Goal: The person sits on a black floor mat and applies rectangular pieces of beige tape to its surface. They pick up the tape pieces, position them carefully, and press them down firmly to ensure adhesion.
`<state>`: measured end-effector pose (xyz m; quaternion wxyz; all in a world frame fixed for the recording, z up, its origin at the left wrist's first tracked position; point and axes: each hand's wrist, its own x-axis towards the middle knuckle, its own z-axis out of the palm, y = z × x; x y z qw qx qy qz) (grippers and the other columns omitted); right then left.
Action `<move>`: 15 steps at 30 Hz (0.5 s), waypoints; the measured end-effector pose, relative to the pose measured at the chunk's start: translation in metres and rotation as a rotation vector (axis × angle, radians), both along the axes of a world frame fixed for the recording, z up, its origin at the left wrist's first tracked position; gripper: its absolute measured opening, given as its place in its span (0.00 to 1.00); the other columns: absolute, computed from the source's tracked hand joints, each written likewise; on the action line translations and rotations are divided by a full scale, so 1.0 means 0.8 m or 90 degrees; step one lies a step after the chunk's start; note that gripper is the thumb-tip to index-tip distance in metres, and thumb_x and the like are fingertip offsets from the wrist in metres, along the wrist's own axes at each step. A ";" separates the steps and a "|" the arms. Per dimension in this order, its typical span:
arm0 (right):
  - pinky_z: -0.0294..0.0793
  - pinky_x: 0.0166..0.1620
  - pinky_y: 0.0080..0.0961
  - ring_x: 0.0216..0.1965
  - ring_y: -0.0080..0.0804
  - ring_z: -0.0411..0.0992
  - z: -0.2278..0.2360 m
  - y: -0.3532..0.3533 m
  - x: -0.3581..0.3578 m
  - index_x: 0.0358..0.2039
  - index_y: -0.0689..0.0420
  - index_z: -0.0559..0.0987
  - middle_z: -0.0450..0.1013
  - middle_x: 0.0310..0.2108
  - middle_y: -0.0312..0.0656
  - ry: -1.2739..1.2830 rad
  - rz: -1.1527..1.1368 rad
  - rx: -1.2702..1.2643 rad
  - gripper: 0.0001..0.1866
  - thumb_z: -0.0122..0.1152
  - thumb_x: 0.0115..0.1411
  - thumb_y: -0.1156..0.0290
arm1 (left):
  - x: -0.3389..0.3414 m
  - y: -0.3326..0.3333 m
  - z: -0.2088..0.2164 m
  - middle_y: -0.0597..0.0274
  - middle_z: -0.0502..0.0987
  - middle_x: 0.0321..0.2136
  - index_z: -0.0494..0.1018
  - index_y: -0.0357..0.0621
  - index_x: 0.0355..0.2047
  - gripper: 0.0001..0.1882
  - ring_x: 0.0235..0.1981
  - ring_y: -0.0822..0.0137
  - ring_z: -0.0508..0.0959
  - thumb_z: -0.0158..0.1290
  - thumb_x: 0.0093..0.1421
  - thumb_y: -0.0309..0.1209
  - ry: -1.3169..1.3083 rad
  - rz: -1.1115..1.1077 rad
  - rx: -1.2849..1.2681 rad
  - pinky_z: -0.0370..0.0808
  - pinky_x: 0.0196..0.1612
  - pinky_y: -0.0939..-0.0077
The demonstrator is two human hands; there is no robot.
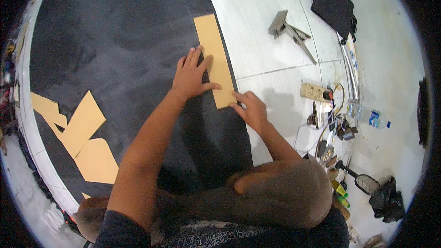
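Observation:
A long tan cardboard strip [214, 41] lies flat on a wide sheet of black fabric [128, 32], close to the fabric's right edge. My left hand [189, 76] rests with fingers spread, its fingertips along the strip's left edge and its thumb across the strip's lower part. At the strip's near right corner is my right hand [252, 111], fingers curled, with index finger and thumb gripping the corner's edge. Further left on the fabric, several tan cardboard pattern pieces [85, 124] lie partly overlapping.
White floor tiles [257, 50] border the fabric. A grey metal stand [289, 32] lies to the right. Beyond it are a power strip [314, 92] with cables, a water bottle [379, 119], a racket-shaped swatter [363, 181] and a black plastic bag [387, 200].

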<state>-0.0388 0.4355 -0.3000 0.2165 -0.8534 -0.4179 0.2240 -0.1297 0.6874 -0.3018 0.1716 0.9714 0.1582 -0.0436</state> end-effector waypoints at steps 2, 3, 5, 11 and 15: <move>0.75 0.37 0.33 0.34 0.38 0.74 0.002 0.002 -0.003 0.53 0.53 0.82 0.72 0.32 0.43 -0.013 0.009 -0.010 0.23 0.69 0.60 0.56 | 0.004 0.013 -0.002 0.47 0.52 0.73 0.59 0.51 0.70 0.55 0.74 0.47 0.52 0.64 0.48 0.66 -0.002 0.023 -0.029 0.54 0.71 0.46; 0.75 0.37 0.34 0.33 0.39 0.74 0.001 0.005 -0.003 0.52 0.51 0.82 0.72 0.32 0.43 -0.005 0.004 0.001 0.22 0.69 0.60 0.56 | 0.008 0.024 -0.003 0.47 0.52 0.73 0.59 0.50 0.70 0.55 0.74 0.47 0.52 0.64 0.48 0.65 -0.010 0.023 -0.017 0.54 0.71 0.48; 0.75 0.37 0.38 0.33 0.41 0.74 -0.004 -0.002 -0.001 0.52 0.48 0.82 0.72 0.31 0.42 0.010 -0.015 0.009 0.22 0.68 0.60 0.54 | 0.023 0.033 -0.002 0.48 0.51 0.73 0.59 0.50 0.70 0.55 0.74 0.48 0.51 0.65 0.49 0.63 -0.027 0.013 -0.008 0.54 0.72 0.50; 0.75 0.35 0.36 0.31 0.38 0.74 -0.004 0.000 -0.002 0.50 0.48 0.83 0.71 0.29 0.40 -0.024 -0.013 0.056 0.20 0.70 0.58 0.56 | 0.047 0.056 0.011 0.49 0.50 0.74 0.55 0.47 0.71 0.58 0.75 0.52 0.48 0.66 0.49 0.62 0.090 -0.003 -0.004 0.51 0.74 0.53; 0.75 0.34 0.35 0.31 0.38 0.74 -0.003 -0.001 0.000 0.49 0.49 0.83 0.71 0.29 0.40 -0.023 -0.010 0.069 0.20 0.71 0.58 0.57 | 0.046 0.056 0.008 0.50 0.50 0.74 0.54 0.46 0.72 0.59 0.75 0.52 0.49 0.68 0.47 0.60 0.092 0.007 -0.019 0.52 0.74 0.54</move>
